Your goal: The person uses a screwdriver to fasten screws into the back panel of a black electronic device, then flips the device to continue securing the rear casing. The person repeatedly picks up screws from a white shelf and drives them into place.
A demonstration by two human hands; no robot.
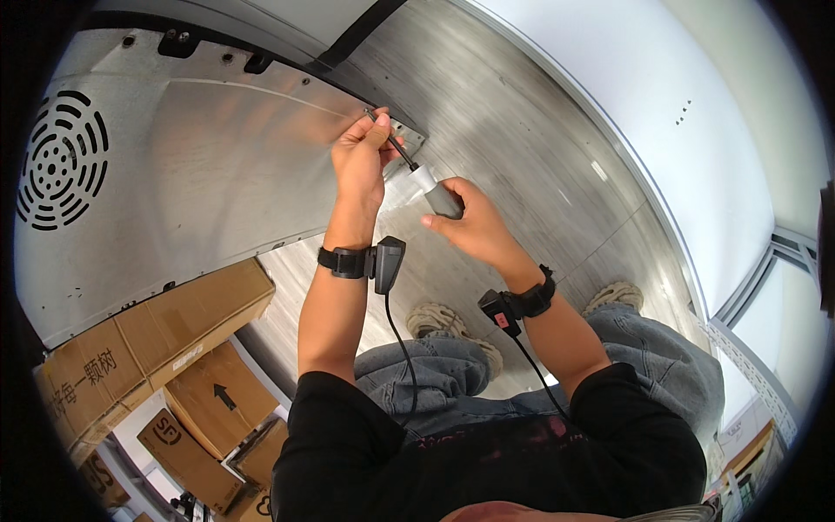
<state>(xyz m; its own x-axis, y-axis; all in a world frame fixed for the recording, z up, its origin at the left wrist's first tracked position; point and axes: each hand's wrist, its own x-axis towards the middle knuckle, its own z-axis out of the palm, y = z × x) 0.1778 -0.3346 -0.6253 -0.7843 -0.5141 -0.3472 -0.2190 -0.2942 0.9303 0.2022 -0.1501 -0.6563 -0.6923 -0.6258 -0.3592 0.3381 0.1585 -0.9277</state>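
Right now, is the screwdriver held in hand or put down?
Held: the right hand grips the screwdriver handle, the left hand its shaft.

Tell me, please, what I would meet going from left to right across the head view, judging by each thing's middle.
Round slotted vent, left hand, grey-handled tool with a dark shaft, right hand, black strap on the right wrist, white panel.

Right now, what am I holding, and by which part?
A screwdriver: the right hand grips its grey handle; the fingers of the left hand pinch its dark shaft near the tip.
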